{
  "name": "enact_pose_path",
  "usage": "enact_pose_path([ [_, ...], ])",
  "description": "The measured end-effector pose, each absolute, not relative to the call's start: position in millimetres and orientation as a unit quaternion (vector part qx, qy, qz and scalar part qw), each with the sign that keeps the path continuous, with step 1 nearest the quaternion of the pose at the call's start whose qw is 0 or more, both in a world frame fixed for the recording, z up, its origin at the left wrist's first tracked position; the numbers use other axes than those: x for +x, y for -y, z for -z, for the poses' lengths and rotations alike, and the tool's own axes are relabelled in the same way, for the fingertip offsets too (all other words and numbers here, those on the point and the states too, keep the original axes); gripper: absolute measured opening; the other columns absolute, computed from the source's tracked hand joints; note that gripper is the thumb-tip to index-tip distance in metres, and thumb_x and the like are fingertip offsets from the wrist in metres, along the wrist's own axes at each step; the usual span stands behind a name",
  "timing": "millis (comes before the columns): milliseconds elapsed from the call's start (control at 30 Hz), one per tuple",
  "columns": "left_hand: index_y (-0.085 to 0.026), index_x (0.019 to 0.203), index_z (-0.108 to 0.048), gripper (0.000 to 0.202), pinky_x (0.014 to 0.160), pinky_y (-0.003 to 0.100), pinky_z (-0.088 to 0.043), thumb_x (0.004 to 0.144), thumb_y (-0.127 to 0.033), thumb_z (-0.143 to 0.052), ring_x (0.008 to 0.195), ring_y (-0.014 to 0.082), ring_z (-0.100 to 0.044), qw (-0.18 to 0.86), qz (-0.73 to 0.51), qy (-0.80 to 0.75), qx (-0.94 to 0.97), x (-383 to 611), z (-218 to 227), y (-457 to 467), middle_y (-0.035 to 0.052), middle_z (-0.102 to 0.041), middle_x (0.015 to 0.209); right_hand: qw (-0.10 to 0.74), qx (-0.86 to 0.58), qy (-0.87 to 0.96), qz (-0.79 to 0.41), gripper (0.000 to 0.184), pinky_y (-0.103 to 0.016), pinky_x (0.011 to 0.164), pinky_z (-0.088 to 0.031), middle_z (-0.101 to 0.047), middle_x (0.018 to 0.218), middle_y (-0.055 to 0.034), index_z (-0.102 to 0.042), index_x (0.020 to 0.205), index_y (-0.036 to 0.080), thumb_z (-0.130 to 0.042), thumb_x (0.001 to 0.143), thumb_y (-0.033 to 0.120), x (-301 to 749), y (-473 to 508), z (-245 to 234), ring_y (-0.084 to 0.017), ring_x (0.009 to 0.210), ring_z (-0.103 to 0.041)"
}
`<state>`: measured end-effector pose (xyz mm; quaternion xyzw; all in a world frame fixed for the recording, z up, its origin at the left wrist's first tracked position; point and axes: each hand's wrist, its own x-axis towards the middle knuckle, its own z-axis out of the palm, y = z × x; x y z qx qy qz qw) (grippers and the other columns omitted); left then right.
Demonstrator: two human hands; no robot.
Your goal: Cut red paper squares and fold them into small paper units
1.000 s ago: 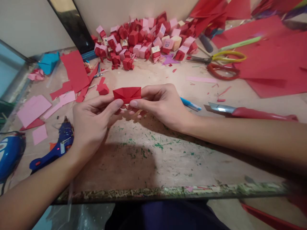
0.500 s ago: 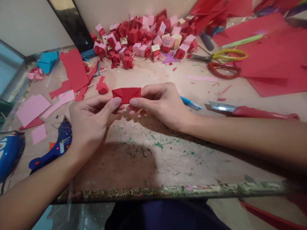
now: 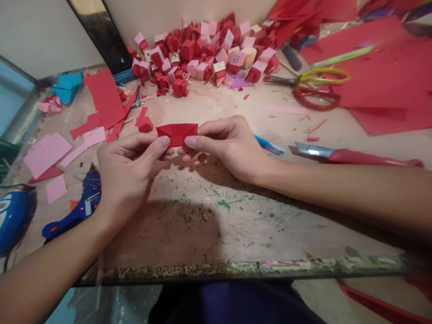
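A small piece of folded red paper (image 3: 177,130) is held up over the middle of the table, creased with slanted folds at its ends. My left hand (image 3: 130,164) pinches its left end, thumb in front and fingers behind. At the right end my right hand (image 3: 226,146) grips it the same way, with the thumb on the lower edge. Beyond the paper lies a heap of small red and pink paper boxes (image 3: 202,58), a few with faces drawn on them. The fingertips behind the paper are partly hidden.
A blue glue gun (image 3: 72,218) lies by my left forearm, near pink paper pieces (image 3: 47,153). To the right are a red-handled knife (image 3: 364,158), scissors (image 3: 317,87), a blue pen (image 3: 269,145) and red paper sheets (image 3: 388,76). Green scraps dot the table (image 3: 253,243).
My right thumb has shifted very slightly right along the lower edge of the paper. Otherwise both hands keep their hold, and the view has moved a touch.
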<state>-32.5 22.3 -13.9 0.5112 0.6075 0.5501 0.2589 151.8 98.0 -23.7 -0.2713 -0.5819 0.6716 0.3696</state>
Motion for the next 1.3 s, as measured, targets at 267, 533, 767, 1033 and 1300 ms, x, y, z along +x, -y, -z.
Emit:
enact_pose_path([
  [267, -0.022, 0.082, -0.084, 0.012, 0.071, 0.028, -0.064, 0.09, -0.029, -0.084, 0.071, 0.0173, -0.078, 0.264, -0.557, -0.599, 0.512, -33.6, 15.9, -22.9, 0.0024, -0.082, 0.079, 0.353, -0.254, 0.563, -0.702, 0.027, -0.026, 0.067, -0.065, -0.081, 0.082, -0.007, -0.078, 0.086, 0.014, -0.09, 0.085, 0.038, 150.4, -101.3, 27.6, -0.017, 0.073, -0.077],
  [533, -0.02, 0.077, -0.081, 0.013, 0.067, 0.023, -0.06, 0.089, -0.024, -0.082, 0.066, 0.0128, -0.073, 0.238, -0.589, -0.606, 0.478, -30.1, 10.8, -27.2, 0.0005, -0.079, 0.072, 0.421, -0.269, 0.542, -0.676, 0.036, -0.027, 0.059, -0.063, -0.075, 0.076, -0.0007, -0.065, 0.086, 0.021, -0.096, 0.076, 0.036, 148.0, -95.5, 24.0, -0.017, 0.066, -0.076],
  [767, -0.02, 0.078, -0.082, 0.012, 0.066, 0.022, -0.059, 0.09, -0.023, -0.083, 0.066, 0.0114, -0.073, 0.257, -0.592, -0.597, 0.477, -32.3, 15.0, -28.4, 0.0001, -0.08, 0.074, 0.396, -0.265, 0.539, -0.694, 0.035, -0.027, 0.059, -0.062, -0.075, 0.075, -0.0014, -0.067, 0.086, 0.019, -0.098, 0.074, 0.033, 148.3, -102.5, 28.0, -0.017, 0.066, -0.075],
  [1033, -0.024, 0.083, -0.082, 0.016, 0.068, 0.028, -0.061, 0.093, -0.037, -0.084, 0.07, 0.015, -0.074, 0.244, -0.572, -0.601, 0.503, -36.2, 20.2, -28.3, 0.0005, -0.08, 0.077, 0.395, -0.293, 0.571, -0.657, 0.019, -0.025, 0.06, -0.061, -0.073, 0.07, -0.0013, -0.072, 0.083, 0.017, -0.089, 0.083, 0.025, 148.0, -99.1, 28.8, -0.015, 0.064, -0.072],
  [1300, -0.025, 0.077, -0.081, 0.016, 0.064, 0.029, -0.055, 0.092, -0.032, -0.083, 0.066, 0.0141, -0.068, 0.24, -0.543, -0.627, 0.504, -37.4, 17.6, -28.6, -0.0012, -0.078, 0.073, 0.369, -0.304, 0.611, -0.631, 0.016, -0.021, 0.057, -0.056, -0.073, 0.07, -0.0028, -0.07, 0.076, 0.014, -0.082, 0.086, 0.016, 145.5, -103.7, 31.4, -0.012, 0.064, -0.068],
])
